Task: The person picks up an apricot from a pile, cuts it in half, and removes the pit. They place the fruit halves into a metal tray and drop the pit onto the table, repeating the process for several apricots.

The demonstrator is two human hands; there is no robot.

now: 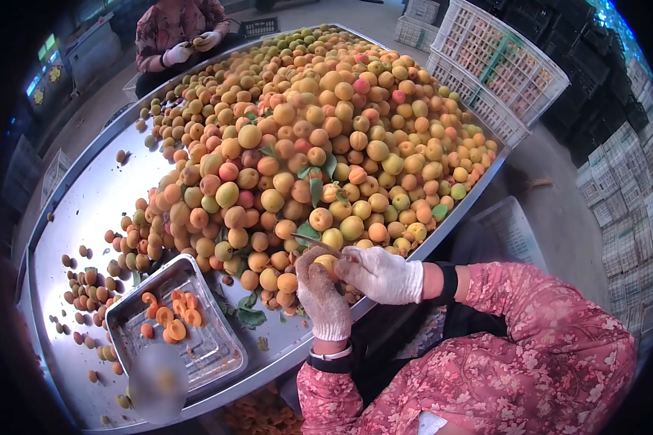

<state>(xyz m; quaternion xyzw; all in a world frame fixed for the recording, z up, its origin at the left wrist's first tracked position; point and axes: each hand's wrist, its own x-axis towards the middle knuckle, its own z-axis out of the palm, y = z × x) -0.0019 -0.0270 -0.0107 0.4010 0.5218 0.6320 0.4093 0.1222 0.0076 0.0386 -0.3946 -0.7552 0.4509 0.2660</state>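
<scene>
Fruit sits in the grip of the left hand, while the right hand clasps a thin tool by the worktop edge.

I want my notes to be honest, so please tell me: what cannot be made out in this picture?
Head view:
Fruit at the left hand: gloved fingers cover part.
Tray, lower-left corner: a round blur covers it.
Heap below the table: the bottom edge cuts it off.
What the co-worker's hands hold: too small to tell.

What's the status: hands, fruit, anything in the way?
Left hand gripping a fruit. Right hand close against it, hold unclear. Fruit partly covered. Heap close by, no obstruction seen.
</scene>
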